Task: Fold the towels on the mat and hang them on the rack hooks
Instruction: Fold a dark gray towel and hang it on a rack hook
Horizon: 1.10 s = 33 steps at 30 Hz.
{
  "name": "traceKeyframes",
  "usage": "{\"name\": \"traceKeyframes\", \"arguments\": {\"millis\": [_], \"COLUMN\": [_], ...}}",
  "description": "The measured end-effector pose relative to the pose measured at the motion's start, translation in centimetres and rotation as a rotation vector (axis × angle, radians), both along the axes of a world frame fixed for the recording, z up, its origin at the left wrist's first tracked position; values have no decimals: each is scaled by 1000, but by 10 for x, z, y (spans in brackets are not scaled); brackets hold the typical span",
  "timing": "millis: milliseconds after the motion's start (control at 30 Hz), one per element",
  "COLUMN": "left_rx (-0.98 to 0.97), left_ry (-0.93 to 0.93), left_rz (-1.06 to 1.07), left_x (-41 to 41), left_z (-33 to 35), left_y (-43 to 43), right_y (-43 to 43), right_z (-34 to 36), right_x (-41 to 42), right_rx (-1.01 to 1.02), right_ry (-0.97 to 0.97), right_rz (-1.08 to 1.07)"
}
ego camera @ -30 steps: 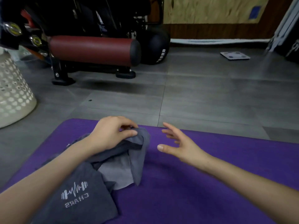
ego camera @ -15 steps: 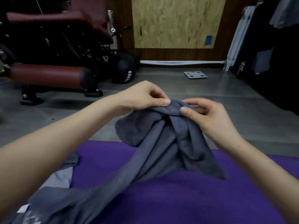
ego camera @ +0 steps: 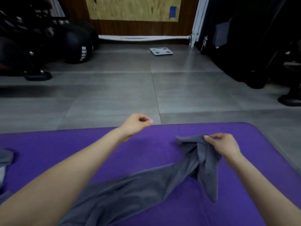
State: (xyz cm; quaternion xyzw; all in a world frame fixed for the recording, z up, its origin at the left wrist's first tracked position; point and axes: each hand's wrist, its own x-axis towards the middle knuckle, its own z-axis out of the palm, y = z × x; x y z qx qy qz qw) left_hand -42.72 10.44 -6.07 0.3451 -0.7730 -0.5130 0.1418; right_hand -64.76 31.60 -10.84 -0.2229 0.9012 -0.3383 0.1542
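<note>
The fingers (ego camera: 215,136) of the right hand (ego camera: 224,145) are curled, and together with the thumb they pinch the top edge of one grey towel (ego camera: 146,185), which is bunched up there and lifted a little above the purple mat (ego camera: 146,144). From this pinch the towel hangs in two parts: a short flap drops down below the wrist, and a long part runs down and to the left across the mat and passes under the left forearm. The fingers (ego camera: 143,119) of the left hand (ego camera: 135,124) are closed into a loose fist with the thumb tip against them, and they hold nothing; this hand is above the far edge of the mat, well apart from the towel. A second grey cloth (ego camera: 5,156) lies at the left edge of the mat, only partly in view. Beyond the one mat is the grey tiled floor (ego camera: 114,95), with one flat white scale (ego camera: 161,51) near the far wall and one black ball (ego camera: 78,46) with white letters at the left.
</note>
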Motion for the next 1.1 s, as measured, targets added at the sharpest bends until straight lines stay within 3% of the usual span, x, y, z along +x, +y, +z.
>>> {"name": "traceKeyframes", "arguments": {"millis": [100,200,267,433,767,967,1100], "left_rx": [-53,-99,-152,-230,-266,-391,-424], "left_ry": [-101,-219,-318,-506,-530,-527,-473], "left_rz": [35,-12,-60,-175,-254,-298,-336], "left_x": [15,23,25,20,-17,-16,-12], "left_z": [-50,-84,-102,-144,-189,-190,-183], "left_y": [-4,-2,3,21,57,63,66], "right_y": [36,52,51,40,3,2,14], "right_z": [-38,-60,-69,-93,-134,-143,-139], "right_x": [-8,0,5,-12,-71,-66,-61], "right_rx": [317,599,528,281,229,405,568], "right_ry": [23,294,376,245,-111,-74,77], "right_rz": [-94,-147,-153,-118,-134,-107,-113]}}
